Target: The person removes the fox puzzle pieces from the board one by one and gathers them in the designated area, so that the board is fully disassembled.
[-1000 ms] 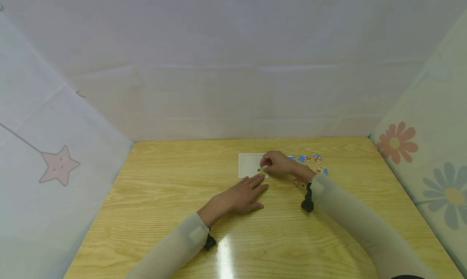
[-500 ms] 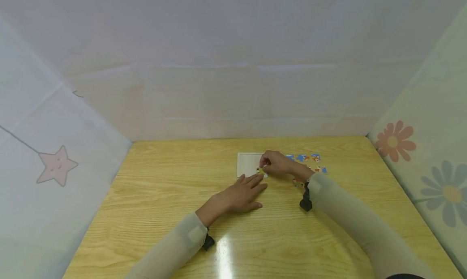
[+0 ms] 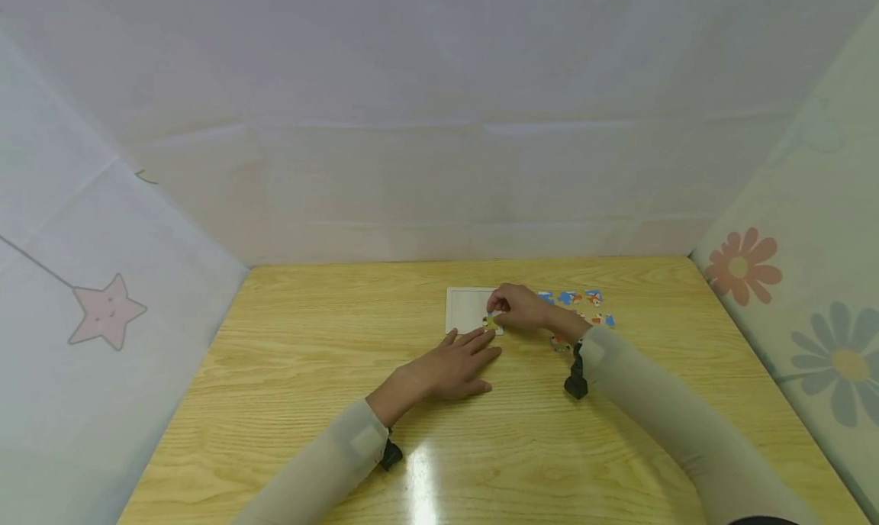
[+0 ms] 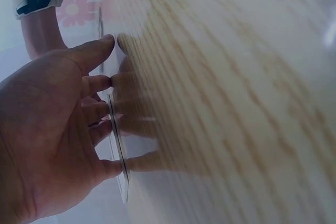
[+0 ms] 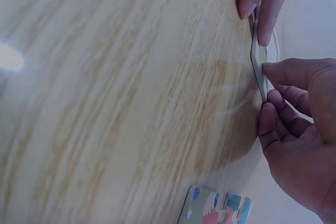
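Observation:
A pale, shallow puzzle tray [image 3: 467, 304] lies flat toward the back of the table. At its near right corner is a yellow-green puzzle piece [image 3: 490, 322], which my right hand [image 3: 520, 307] pinches between thumb and fingertips. My left hand [image 3: 456, 368] lies flat with fingers spread, its fingertips resting on the near rim and close to the piece. In the left wrist view, the fingertips of that hand [image 4: 58, 124] touch the tray edge [image 4: 122, 182]. The right wrist view shows the right thumb [image 5: 294, 72] down at the tray rim [image 5: 255, 61]; the piece is mostly hidden there.
Several loose puzzle pieces [image 3: 570, 297] lie right of the tray, partly behind the right wrist. One piece [image 3: 560, 343] sits nearer, beside the right wrist strap [image 3: 575, 380]. The wooden table [image 3: 309, 342] meets printed cloth walls at the back and sides.
The puzzle piece shifts very slightly at the tray's corner under the right fingertips. Both hands stay almost where they were; the whole view drifts a little left.

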`<control>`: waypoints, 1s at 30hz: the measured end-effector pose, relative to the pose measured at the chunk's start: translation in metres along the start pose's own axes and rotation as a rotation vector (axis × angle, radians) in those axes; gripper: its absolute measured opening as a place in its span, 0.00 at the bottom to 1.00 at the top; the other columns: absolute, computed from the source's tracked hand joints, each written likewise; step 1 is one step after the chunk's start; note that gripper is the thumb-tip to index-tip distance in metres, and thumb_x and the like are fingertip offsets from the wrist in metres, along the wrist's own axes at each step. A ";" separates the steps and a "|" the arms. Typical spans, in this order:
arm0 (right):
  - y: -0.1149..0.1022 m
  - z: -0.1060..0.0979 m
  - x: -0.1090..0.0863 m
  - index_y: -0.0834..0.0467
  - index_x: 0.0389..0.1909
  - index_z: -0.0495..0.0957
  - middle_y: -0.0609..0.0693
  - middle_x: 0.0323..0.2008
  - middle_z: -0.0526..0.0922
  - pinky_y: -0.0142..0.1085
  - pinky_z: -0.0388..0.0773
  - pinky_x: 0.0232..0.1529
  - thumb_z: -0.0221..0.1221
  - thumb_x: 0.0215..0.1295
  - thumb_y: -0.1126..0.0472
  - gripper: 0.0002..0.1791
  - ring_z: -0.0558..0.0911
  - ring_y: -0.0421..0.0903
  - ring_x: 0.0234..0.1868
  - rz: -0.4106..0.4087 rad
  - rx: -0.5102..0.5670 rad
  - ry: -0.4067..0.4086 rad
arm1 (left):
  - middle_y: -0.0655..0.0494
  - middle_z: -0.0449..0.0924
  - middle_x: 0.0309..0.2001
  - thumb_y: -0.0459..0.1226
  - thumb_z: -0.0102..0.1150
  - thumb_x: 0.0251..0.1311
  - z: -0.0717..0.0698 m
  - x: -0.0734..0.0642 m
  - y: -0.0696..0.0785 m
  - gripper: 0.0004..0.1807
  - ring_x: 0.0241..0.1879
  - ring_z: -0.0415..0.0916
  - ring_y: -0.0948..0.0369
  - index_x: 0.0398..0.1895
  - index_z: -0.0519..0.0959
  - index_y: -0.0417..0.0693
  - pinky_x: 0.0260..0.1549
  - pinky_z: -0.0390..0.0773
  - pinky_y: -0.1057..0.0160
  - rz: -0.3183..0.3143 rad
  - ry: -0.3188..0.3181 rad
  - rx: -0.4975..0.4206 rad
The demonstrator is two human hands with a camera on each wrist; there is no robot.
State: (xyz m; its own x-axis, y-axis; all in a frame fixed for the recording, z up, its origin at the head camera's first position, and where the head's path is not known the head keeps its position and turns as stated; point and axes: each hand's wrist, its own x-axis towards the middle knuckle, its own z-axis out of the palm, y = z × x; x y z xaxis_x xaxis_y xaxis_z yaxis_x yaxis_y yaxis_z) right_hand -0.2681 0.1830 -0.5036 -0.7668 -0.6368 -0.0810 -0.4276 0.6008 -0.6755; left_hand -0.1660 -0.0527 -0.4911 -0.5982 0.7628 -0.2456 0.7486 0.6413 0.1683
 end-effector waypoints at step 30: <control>0.001 0.000 -0.004 0.65 0.52 0.81 0.53 0.41 0.85 0.44 0.83 0.53 0.62 0.75 0.67 0.09 0.84 0.46 0.45 0.049 0.191 0.064 | 0.52 0.42 0.87 0.60 0.48 0.80 -0.003 -0.001 0.002 0.39 0.86 0.40 0.52 0.86 0.58 0.54 0.79 0.50 0.34 -0.005 -0.008 -0.069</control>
State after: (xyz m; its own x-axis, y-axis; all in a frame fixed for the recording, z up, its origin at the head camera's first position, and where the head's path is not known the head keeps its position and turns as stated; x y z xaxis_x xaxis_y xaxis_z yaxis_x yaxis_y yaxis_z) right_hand -0.2653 0.1864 -0.5042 -0.8157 -0.5736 -0.0746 -0.2951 0.5236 -0.7992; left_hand -0.1654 -0.0520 -0.4877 -0.5994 0.7590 -0.2543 0.7240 0.6496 0.2320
